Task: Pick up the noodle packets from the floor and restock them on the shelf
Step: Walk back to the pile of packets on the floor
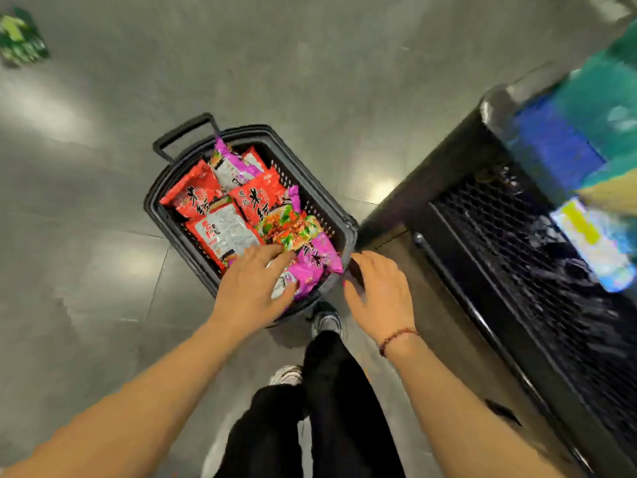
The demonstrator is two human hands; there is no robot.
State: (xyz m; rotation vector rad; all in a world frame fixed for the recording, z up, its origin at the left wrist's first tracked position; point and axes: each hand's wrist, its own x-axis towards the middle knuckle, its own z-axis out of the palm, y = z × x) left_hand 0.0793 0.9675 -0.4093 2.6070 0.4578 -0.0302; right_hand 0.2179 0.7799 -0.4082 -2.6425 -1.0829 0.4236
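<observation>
Left hand (251, 288) on purple packet (317, 262), red 米线 packets (256, 201)

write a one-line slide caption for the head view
Left hand on a purple noodle packet in a black basket on the floor, right hand open by its rim, dark shelf alongside.

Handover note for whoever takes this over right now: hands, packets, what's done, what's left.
Left hand: reaching into the basket, fingers spread on the purple packet; whether it grips cannot be told.
Right hand: open, empty, at the basket's near right rim.
Packets: red packets and purple ones piled in the basket, which stands on the floor beside the shelf.
Done: no packet lifted clear of the basket yet.
Left: probably the whole pile to move onto the shelf. The shelf's goods are blurred. A blurred green item lies on the floor, far left; check it.
</observation>
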